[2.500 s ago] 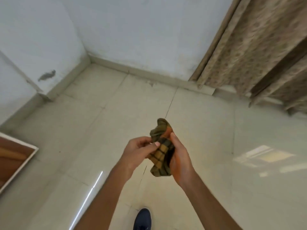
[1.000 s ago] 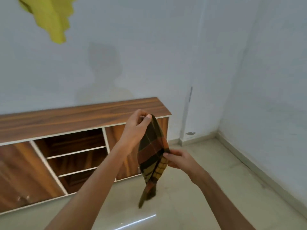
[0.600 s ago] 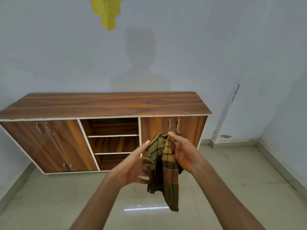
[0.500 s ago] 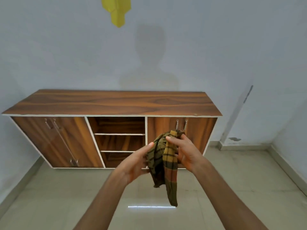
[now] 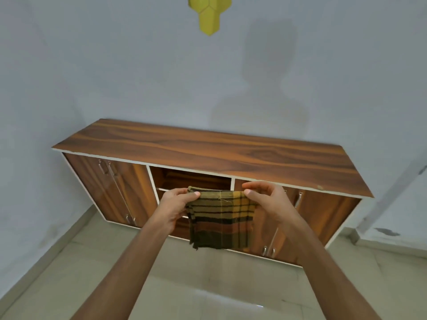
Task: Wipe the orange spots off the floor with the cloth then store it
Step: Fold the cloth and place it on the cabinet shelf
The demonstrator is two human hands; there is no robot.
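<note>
A checked cloth (image 5: 220,219) in olive, yellow and brown hangs folded flat in front of me. My left hand (image 5: 176,206) pinches its upper left corner and my right hand (image 5: 269,202) pinches its upper right corner, so the top edge is stretched level between them. The cloth hangs in the air before the open middle compartment (image 5: 191,179) of a low wooden cabinet (image 5: 208,148). No orange spots show on the floor (image 5: 208,285) in view.
The cabinet stands against a pale wall, with closed double doors on its left (image 5: 111,188) and right (image 5: 323,213). A yellow hexagon-shaped decoration (image 5: 209,12) hangs on the wall above. Beige tiled floor lies between me and the cabinet.
The cloth was bunched and dangling from my hands; now it is spread and folded flat between both hands. My view has turned and come closer to the cabinet.
</note>
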